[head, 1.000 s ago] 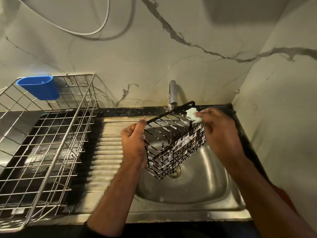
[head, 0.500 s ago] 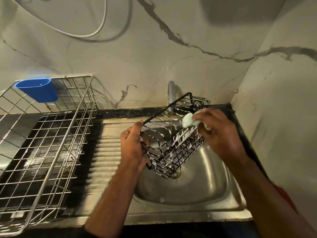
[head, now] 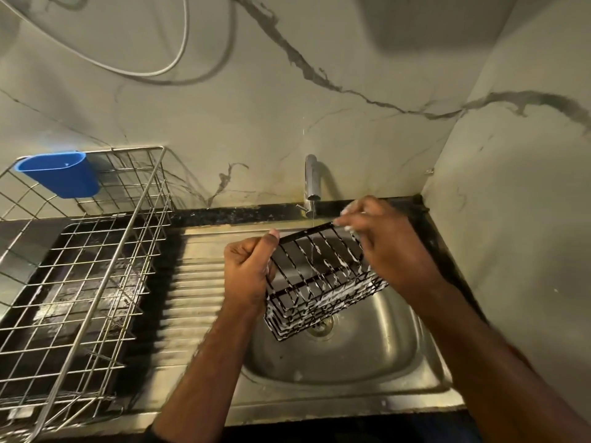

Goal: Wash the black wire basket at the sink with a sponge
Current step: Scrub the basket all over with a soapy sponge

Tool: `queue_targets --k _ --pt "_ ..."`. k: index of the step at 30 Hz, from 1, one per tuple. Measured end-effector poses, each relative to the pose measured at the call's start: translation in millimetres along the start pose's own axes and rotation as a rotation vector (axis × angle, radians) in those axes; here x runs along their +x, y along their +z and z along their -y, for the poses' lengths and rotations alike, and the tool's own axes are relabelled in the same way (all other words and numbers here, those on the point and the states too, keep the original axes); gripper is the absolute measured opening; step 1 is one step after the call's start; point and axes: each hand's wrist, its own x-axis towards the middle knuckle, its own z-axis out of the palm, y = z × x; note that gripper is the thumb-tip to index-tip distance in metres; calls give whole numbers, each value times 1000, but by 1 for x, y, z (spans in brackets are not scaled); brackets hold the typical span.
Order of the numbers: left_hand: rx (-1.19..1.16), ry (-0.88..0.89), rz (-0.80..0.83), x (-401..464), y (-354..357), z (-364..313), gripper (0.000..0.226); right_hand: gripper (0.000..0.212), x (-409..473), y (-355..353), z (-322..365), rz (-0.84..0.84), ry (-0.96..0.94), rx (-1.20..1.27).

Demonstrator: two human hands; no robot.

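A: Now, the basket point(head: 323, 279) — where?

B: Held over the sink point(head: 351, 362), tilted, soap foam on its wires. A thin stream from the tap point(head: 311, 180) falls through it.

A: Left hand point(head: 248, 273)?

B: Fingers curled round the basket's left end, thumb up against the top rim.

A: Right hand point(head: 388, 247)?

B: At the basket's far right corner, fingers bent over the rim. Something pale shows at the fingertips; the sponge itself, cannot tell. Whether that hand grips the wire or only presses on it, cannot tell.

A: Surroundings?

B: Steel dish rack point(head: 80, 273) on the desk to the left, a blue cup point(head: 62, 174) hung on its back edge. White cable point(head: 150, 70) loops on the marble wall.
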Motion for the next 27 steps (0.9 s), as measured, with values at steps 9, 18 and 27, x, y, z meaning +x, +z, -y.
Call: queue_targets --k 9,18,27 --pt "-43 18 -32 2 -6 -1 56 41 1 -14 -25 -96 -12 71" --pt "-131 -12 -66 0 -4 -5 53 36 -1 -24 -46 -214 232 -94" --pt "-201 -28 -189 2 -1 -2 65 60 -17 -6 5 -37 -79 -73"
